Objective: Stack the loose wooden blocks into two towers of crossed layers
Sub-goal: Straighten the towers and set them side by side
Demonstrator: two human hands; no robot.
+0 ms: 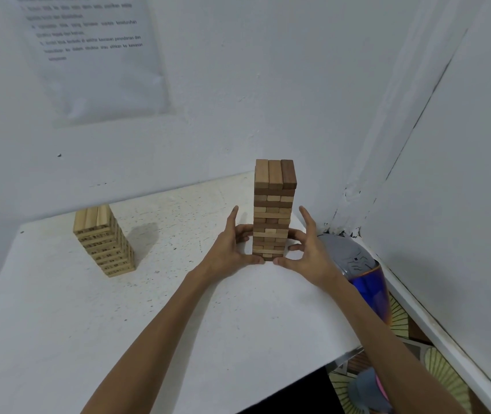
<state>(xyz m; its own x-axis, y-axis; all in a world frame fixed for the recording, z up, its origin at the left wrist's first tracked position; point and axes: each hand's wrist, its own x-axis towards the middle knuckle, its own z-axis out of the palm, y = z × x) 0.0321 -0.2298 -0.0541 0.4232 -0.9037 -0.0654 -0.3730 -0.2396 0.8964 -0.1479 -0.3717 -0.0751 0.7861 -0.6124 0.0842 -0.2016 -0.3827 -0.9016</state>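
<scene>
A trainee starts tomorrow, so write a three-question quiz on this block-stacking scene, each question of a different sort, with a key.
1. True or false: the mixed-brown tower stands between the left hand and the right hand.
2. Which tower bears printed numbers? A) the pale tower B) the mixed-brown tower C) both
3. Fill in: the mixed-brown tower's top layer shows ___ blocks side by side.
Key: 1 true; 2 A; 3 three.
</scene>
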